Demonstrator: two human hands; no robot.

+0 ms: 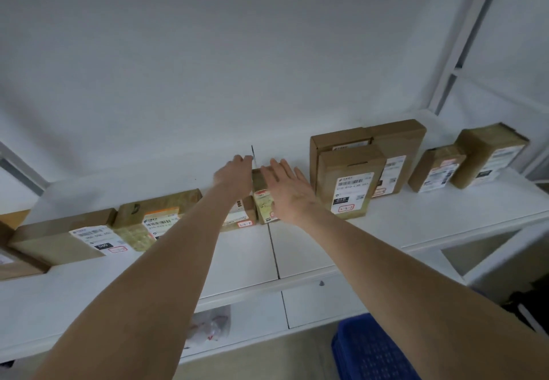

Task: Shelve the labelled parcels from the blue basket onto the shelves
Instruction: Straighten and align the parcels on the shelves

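Brown cardboard, the small parcel (263,201) stands on the white shelf (416,219), my right grip (286,191) released with straight fingers against its side, and whether my left grip (234,176) grasps it I cannot tell.

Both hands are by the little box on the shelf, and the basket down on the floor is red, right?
Not quite. The basket is blue, not red, as the head view shows. The rest is right: the left hand and the right hand are on either side of the little box on the shelf.
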